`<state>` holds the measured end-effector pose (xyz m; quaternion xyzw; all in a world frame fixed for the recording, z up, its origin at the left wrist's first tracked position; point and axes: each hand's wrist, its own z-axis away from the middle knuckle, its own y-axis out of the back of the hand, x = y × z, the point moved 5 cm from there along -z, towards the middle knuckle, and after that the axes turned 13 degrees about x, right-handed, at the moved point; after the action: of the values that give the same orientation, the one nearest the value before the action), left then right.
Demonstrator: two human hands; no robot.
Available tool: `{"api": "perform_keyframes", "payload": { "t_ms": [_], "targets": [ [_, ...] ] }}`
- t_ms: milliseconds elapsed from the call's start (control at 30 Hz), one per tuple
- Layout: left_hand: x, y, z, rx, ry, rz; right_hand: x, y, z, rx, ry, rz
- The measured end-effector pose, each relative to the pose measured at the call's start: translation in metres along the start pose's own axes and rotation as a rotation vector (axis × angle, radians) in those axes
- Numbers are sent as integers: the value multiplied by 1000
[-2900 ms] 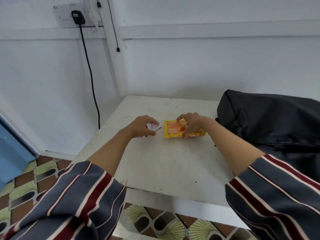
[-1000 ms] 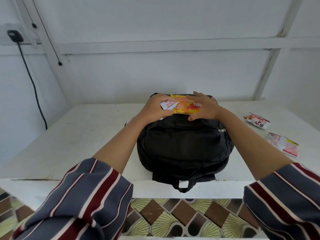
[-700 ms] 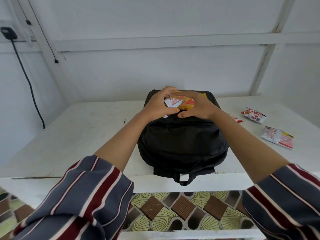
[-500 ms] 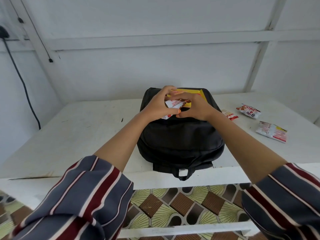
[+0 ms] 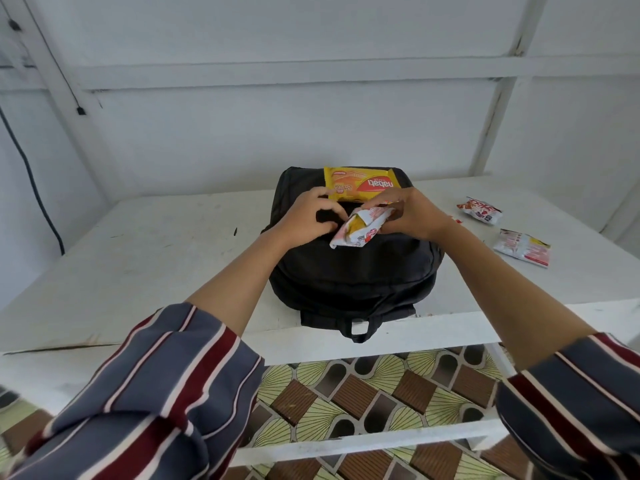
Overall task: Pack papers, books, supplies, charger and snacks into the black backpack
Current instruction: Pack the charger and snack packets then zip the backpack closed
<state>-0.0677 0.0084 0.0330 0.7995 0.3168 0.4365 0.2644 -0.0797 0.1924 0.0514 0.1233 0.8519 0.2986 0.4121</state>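
The black backpack point(image 5: 349, 271) lies flat on the white table point(image 5: 156, 258), its handle at the near edge. A yellow wafer packet point(image 5: 363, 187) rests loose on the backpack's far end. My right hand point(image 5: 412, 216) grips a white and red snack packet point(image 5: 360, 228) just above the middle of the backpack. My left hand point(image 5: 308, 216) is beside it, fingers curled into the black fabric of the backpack near a pocket seam. Whether a pocket is open under the hands is hidden.
Two more snack packets point(image 5: 479, 211) point(image 5: 523, 247) lie on the table to the right of the backpack. A black cable point(image 5: 34, 188) hangs down the left wall. White walls close in behind the table; patterned floor tiles point(image 5: 346, 393) show below its front edge.
Both hands carried the packets from the table's left side to the backpack. The yellow packet was let go on the backpack's far end. The white and red packet passed from left hand to right.
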Motion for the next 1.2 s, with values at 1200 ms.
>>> {"api": "perform_keyframes", "payload": {
  "t_ms": [1200],
  "targets": [
    [-2,-2,-20,45,-124,-209,-5,-26,6,-120,13,219]
  ]
}}
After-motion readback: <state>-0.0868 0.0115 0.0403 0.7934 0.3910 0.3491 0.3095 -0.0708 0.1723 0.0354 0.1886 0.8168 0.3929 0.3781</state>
